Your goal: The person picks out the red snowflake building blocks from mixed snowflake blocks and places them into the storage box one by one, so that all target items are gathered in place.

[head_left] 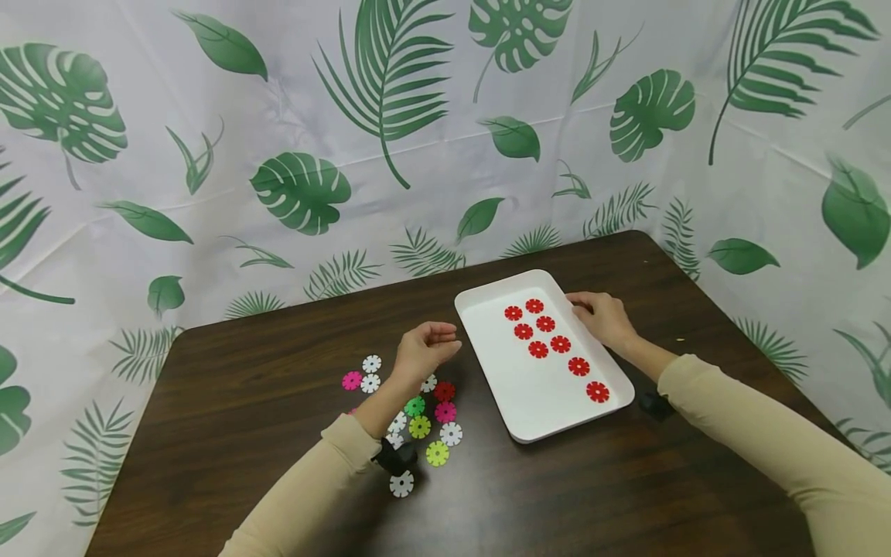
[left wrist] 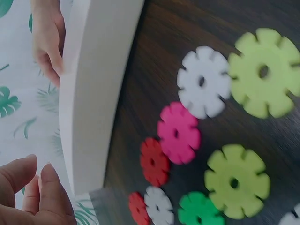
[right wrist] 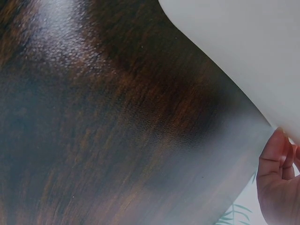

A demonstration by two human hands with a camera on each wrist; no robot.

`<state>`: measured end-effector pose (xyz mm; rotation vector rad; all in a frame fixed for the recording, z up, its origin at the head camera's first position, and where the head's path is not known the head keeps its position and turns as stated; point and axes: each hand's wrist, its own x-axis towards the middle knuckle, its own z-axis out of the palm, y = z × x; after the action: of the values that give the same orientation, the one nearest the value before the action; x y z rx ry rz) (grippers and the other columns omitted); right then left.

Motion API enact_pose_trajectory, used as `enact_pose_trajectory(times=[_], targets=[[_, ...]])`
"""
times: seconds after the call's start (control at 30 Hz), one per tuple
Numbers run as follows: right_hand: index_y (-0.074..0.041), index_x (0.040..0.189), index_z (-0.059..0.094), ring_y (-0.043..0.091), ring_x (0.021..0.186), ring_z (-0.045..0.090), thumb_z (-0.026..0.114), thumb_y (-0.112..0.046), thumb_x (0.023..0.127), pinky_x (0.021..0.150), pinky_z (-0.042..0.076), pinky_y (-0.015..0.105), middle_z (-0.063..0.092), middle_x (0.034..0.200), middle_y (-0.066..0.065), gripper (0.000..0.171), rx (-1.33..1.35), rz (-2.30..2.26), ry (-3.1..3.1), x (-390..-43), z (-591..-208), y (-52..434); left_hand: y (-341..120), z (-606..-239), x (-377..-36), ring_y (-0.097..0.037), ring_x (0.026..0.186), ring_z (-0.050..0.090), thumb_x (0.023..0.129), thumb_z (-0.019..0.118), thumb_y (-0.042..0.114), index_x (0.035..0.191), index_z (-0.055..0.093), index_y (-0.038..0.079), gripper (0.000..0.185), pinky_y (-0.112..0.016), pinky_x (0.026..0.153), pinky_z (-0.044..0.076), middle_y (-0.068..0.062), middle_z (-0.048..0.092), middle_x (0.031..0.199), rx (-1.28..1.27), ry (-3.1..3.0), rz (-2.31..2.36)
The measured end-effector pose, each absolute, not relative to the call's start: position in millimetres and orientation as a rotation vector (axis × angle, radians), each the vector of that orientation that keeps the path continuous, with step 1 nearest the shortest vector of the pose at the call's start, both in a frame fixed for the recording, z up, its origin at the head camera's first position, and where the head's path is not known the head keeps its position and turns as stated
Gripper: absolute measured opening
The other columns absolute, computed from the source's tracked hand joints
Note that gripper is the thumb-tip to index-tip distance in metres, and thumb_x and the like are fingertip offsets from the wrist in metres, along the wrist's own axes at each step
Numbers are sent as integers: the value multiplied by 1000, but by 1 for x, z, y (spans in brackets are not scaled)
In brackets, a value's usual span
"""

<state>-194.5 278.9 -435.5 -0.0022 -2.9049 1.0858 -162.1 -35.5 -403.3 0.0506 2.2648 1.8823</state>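
A white rectangular tray point(head_left: 501, 387) lies on the table with several red notched plastic discs point(head_left: 523, 331) spread inside it. At its far right side my right hand point(head_left: 604, 319) grips the rim; thumb and fingers meet the edge in the right wrist view. My left hand point(head_left: 423, 356) hovers just left of the tray, fingers loosely bent, and nothing shows between thumb and fingertips. Below and around the left forearm lie loose discs: white point(head_left: 451, 433), pink point(head_left: 445, 412), yellow-green point(head_left: 437, 453), green point(left wrist: 200, 209) and red point(head_left: 444, 391). Some are hidden by the left arm.
The dark wooden table point(head_left: 264, 387) ends at a leaf-print cloth point(head_left: 431, 178) behind and to the right. A black wrist camera point(head_left: 397, 456) sits on the left wrist, another point(head_left: 656, 405) below the right wrist.
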Motion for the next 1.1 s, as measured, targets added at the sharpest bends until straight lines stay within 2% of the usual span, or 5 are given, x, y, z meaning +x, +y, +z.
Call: enact_pose_trajectory(times=[0.1,0.27,0.5,0.77,1.1], targets=[[2,130,52,36,92,61,52,-7,96,80,54,45,54,126,28,36,-2,1091,-2904,-194,-436,279,-43,-406,-162,-13,86,64,84,67,2,114,60,-6,32,-23,72,53,-16,65,104,11,2273,1868],[2,131,52,35,92,61,52,-7,96,80,54,45,54,126,28,36,-1,1092,-2910,-195,-436,279,-53,-411,-162,-18,93,64,84,66,0,115,58,-7,33,-25,78,54,-20,63,108,-12,2270,1866],[2,131,52,34,90,61,52,-7,96,78,55,44,55,126,28,36,3,1093,-2911,-195,-435,279,-63,-417,-162,-25,98,62,83,67,-2,115,59,-7,34,-22,77,52,-23,61,111,-50,2326,1827],[1,130,52,34,90,62,52,-7,96,76,55,42,55,125,28,36,4,1095,-2902,-195,-436,279,-72,-427,-163,-29,97,62,83,66,-4,116,58,-9,35,-25,77,54,-26,59,113,-23,2358,1798],[1,130,53,34,90,61,52,-7,96,77,55,43,55,125,28,36,7,1086,-2904,-196,-437,280,-77,-440,-168,-27,95,63,81,71,1,114,61,-4,35,-29,78,54,-20,64,109,-24,2474,1671]])
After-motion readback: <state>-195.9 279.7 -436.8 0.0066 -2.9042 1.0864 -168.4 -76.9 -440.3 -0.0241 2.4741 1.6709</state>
